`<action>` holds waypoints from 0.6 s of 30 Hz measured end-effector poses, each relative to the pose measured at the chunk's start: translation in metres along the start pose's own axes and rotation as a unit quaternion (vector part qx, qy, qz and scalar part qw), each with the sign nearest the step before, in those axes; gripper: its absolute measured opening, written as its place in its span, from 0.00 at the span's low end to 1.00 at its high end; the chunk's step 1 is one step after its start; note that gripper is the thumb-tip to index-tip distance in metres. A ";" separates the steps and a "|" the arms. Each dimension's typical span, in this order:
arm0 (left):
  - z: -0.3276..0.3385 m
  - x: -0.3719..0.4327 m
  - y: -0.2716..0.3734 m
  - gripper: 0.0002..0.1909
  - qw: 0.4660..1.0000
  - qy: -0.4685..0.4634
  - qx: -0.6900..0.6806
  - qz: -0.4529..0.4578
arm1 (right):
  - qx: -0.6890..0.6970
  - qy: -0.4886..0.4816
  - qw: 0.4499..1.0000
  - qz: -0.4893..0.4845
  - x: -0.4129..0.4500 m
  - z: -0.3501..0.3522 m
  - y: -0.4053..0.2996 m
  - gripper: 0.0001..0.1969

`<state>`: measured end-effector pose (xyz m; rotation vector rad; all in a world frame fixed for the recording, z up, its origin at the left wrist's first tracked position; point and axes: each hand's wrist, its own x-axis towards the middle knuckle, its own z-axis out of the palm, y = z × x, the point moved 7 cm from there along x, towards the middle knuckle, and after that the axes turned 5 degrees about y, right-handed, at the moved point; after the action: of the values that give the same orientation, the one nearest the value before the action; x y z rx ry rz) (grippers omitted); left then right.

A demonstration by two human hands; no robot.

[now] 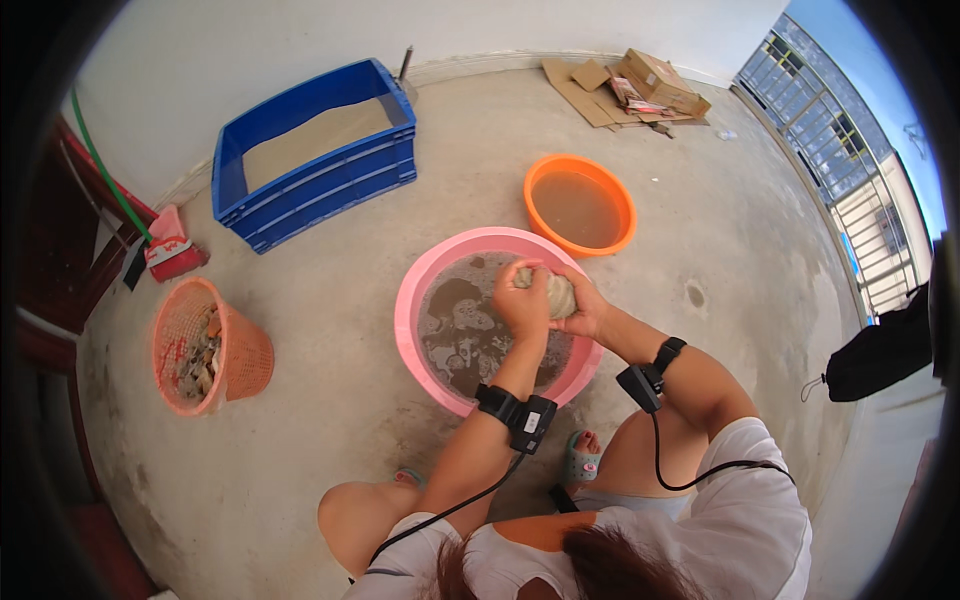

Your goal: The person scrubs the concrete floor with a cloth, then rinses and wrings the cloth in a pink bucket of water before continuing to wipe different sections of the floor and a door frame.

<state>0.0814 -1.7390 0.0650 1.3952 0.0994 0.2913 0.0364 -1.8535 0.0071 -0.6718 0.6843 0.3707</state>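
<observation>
Both my hands press round a wet, greyish-beige bundle of cloth (pixel 556 294), which looks wrung into a lump. My left hand (pixel 520 298) grips it from the left, with the fingers curled over its end. From the right, my right hand (pixel 583 301) clasps its other side. The bundle is above the right part of a pink plastic basin (pixel 409 330) that holds murky, greyish-brown water with patches of foam. Just beyond the basin is an orange plastic basin (pixel 631 217) of brown water.
A blue plastic crate (pixel 330 184) holding pale, sand-coloured contents stands by the wall. An orange perforated basket (pixel 251 360) of refuse is at left, near a red dustpan (pixel 176 259). Flattened cardboard and a carton (pixel 660 81) lie at the back. A metal railing (pixel 832 142) runs along the right.
</observation>
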 end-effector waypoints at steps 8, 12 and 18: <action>0.022 -0.025 0.065 0.05 0.947 -0.216 0.047 0.233 | -0.018 0.027 0.997 0.071 0.007 -0.025 0.008 0.16; 0.023 -0.041 0.107 0.05 0.917 -0.244 0.058 0.309 | -0.089 -0.022 0.992 0.088 -0.003 -0.013 0.001 0.15; 0.025 -0.060 0.114 0.05 0.826 -0.416 0.070 0.374 | -0.252 -0.142 0.952 0.097 -0.022 0.033 -0.002 0.15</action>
<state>0.0133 -1.7620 0.1752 1.5488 -1.1989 0.2924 0.0370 -1.8346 0.0423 -1.0136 0.3781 0.8244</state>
